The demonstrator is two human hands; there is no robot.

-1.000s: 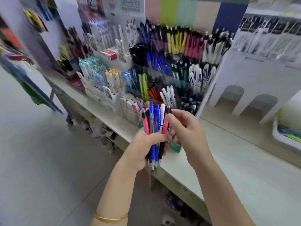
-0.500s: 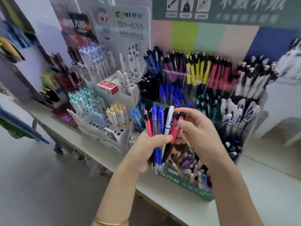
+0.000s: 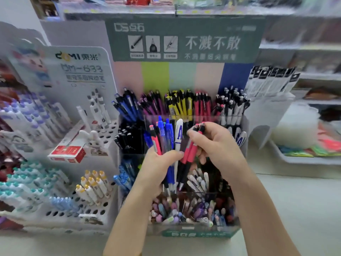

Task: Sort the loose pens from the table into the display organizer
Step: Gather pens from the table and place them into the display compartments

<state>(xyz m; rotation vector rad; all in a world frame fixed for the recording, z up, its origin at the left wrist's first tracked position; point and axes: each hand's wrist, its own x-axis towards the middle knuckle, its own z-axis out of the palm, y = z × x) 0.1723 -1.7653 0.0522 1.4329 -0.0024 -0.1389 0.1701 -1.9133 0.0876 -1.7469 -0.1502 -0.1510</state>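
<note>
Moved before the organizer [image 3: 195, 233], pink pens [image 3: 191, 152] stand near-upright; tips down.

We count two hands. The left hand [image 3: 156, 169] grips about six loose pens [image 3: 167, 137]: one pink, one white, the rest blue or dark. The right hand [image 3: 217, 148] pinches two pink pens [image 3: 191, 152]. One display organizer [image 3: 201, 232] stands on the tabletop [image 3: 295, 209], and its far row [image 3: 184, 106] has five colour groups. The backboard [image 3: 182, 76] shows five stripes and three icons [image 3: 152, 44]. On the left we find one red-and-white box [image 3: 68, 151], one rabbit figure [image 3: 93, 140] and roughly eight yellow-capped pens [image 3: 94, 182].
</note>
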